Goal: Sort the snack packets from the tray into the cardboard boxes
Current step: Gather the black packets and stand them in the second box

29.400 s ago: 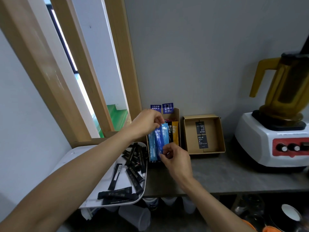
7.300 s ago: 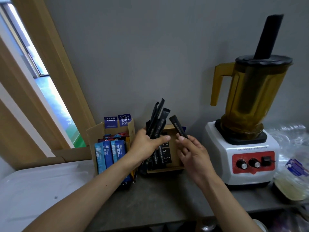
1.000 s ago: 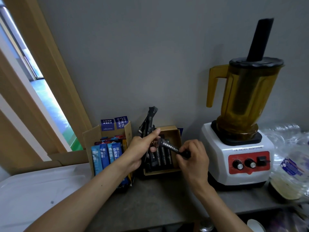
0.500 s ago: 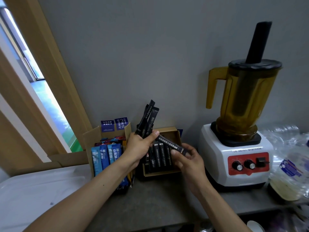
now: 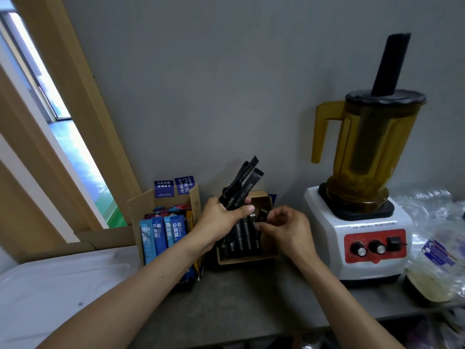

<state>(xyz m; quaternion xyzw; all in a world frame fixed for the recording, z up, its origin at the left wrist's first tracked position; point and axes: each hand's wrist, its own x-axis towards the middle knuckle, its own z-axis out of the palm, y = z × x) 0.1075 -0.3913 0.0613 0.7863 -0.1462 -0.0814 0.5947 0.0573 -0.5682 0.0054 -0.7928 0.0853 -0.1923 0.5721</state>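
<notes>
left hand (image 5: 224,219): clenched round a bundle of black stick packets (image 5: 242,185), thumb laid across the front. the bundle fans upward and to the right, above the small cardboard box (image 5: 245,259).

right hand (image 5: 285,229): fingers curled, pinching a single black packet (image 5: 263,213) at the open top of the small cardboard box, just beside the left thumb.

small cardboard box: stands on the grey worktop (image 5: 251,298) against the wall. a row of filed black packets (image 5: 242,238) stands upright inside it.

tall cardboard box (image 5: 137,212): just beside the small box, on its left. blue stick packets (image 5: 161,234) stand upright at its front; darker and orange packets sit behind them. blue printed labels rise from its rear edge.

white tray (image 5: 50,285): at the left end of the worktop, below the left forearm.

blender (image 5: 364,235): white base with red panel, amber jug, black tamper; near the small box, on its right. a clear plastic bag (image 5: 437,235) lies at the far right.
</notes>
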